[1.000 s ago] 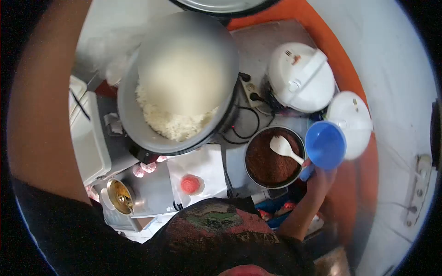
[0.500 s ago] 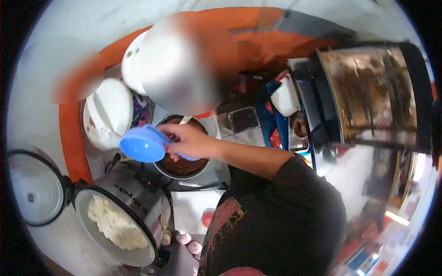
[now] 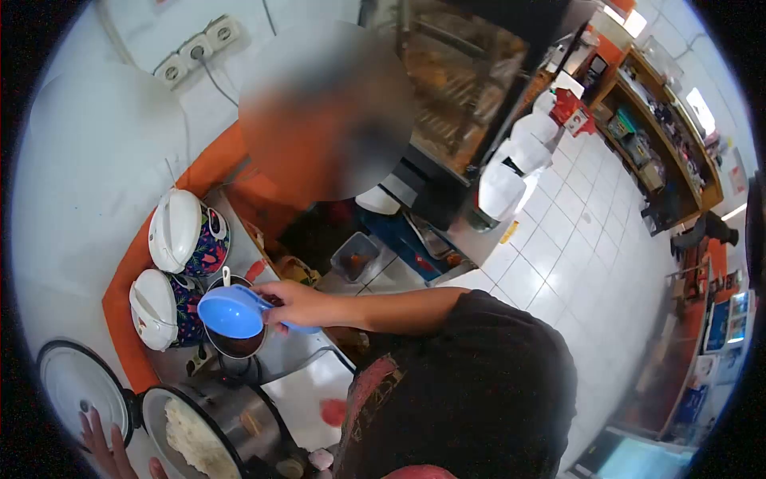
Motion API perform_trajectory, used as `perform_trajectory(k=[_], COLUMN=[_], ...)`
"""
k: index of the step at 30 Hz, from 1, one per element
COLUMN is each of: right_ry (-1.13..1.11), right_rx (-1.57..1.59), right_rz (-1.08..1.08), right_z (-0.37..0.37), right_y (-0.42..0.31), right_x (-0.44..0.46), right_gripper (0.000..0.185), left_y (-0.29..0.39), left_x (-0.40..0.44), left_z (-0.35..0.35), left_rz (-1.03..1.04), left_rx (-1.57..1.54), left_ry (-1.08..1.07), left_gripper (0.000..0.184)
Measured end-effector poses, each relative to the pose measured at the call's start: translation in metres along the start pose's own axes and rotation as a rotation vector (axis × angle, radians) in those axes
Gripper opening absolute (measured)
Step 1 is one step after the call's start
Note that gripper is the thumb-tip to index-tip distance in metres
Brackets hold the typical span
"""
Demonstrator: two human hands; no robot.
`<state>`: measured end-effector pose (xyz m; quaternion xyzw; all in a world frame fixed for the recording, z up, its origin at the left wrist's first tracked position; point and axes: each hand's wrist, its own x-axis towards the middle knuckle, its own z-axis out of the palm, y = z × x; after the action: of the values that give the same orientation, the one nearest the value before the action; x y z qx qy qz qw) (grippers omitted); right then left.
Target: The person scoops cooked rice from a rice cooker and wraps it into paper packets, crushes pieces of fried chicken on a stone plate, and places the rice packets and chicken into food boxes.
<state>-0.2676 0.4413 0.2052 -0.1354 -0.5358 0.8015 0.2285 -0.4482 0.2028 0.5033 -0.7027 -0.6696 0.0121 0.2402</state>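
My right hand is closed around the handle of a blue plastic scoop, whose bowl hangs tilted above a round pot of something dark brown. The scoop hides part of the pot, and a pale utensil handle rises from the pot's far side. At the lower left, my left hand shows only its spread fingers, in front of the raised lid of a large rice cooker. Whether they touch the lid I cannot tell. White rice lies inside the cooker.
Two patterned pots with white lids stand along the orange-edged wall. A glass-fronted cabinet stands further back, near a clear plastic tub. White tiled floor and shelving lie to the right.
The view has turned to the right, bringing in floor and shelves. My left hand's fingers have appeared by the cooker lid. My right hand still holds the scoop over the pot.
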Motion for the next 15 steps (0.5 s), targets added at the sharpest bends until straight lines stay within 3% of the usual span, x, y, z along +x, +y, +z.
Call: perform_trajectory(k=[2, 4, 8, 11, 13, 15], right_ry=[0.025, 0.145, 0.219, 0.278, 0.338, 0.365], right_rx=[0.024, 0.084, 0.138, 0.147, 0.183, 0.220], right_rz=[-0.010, -0.022, 0.065, 0.073, 0.050, 0.006], right_z=[-0.011, -0.021, -0.041, -0.046, -0.047, -0.054], right_y=[0.003, 0.005, 0.011, 0.015, 0.015, 0.019], right_x=[-0.039, -0.075, -0.134, -0.163, -0.175, -0.181], right_gripper=[0.055, 0.052, 0.058, 0.038, 0.020, 0.020], left_y=[0.033, 0.068, 0.106, 0.151, 0.165, 0.185], left_x=[-0.012, -0.033, -0.102, -0.119, -0.135, -0.132], left_z=[-0.006, 0.000, 0.057, 0.081, 0.104, 0.110], left_rz=[0.040, -0.071, -0.421, -0.692, -0.691, -0.687], left_rx=[-0.274, -0.288, -0.658, -0.783, -0.921, -0.964], left_ry=[0.223, 0.273, 0.387, 0.321, 0.291, 0.299], left_gripper=[0.040, 0.037, 0.040, 0.037, 0.030, 0.027])
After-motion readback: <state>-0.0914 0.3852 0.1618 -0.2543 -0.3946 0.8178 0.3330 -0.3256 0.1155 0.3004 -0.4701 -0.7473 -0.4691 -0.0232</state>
